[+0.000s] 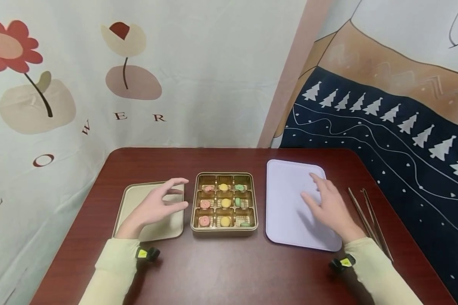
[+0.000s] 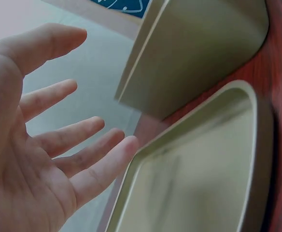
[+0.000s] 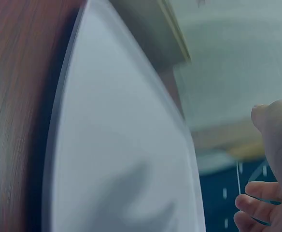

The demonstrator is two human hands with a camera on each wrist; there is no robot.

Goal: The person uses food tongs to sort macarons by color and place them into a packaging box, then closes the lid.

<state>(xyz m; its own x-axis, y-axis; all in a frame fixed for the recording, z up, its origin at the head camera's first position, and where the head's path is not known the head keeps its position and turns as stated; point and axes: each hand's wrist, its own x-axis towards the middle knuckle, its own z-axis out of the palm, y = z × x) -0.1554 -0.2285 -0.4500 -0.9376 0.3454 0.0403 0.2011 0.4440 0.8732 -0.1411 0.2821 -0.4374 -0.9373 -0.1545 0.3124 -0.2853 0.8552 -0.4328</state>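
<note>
In the head view, a gold tin point(image 1: 224, 232) with several compartments stands mid-table, holding pink, yellow and green macaron-like pieces such as a yellow one point(image 1: 226, 203). My left hand point(image 1: 156, 207) hovers over the tin's shallow gold lid point(image 1: 168, 228), thumb and fingers spread, holding nothing. The left wrist view shows its bare palm beside the lid point(image 2: 199, 193) and the tin's side wall point(image 2: 194, 53). Above a pale lilac tray point(image 1: 290, 212), my right hand point(image 1: 330, 207) hangs with relaxed fingers and grips nothing; its shadow falls on the tray point(image 3: 117, 121) in the right wrist view.
Metal tongs point(image 1: 374, 220) lie to the right of the lilac tray, beside my right forearm. The dark red wooden table point(image 1: 229, 271) has rounded back corners. Printed cloth hangings point(image 1: 213, 84) close off the back and sides.
</note>
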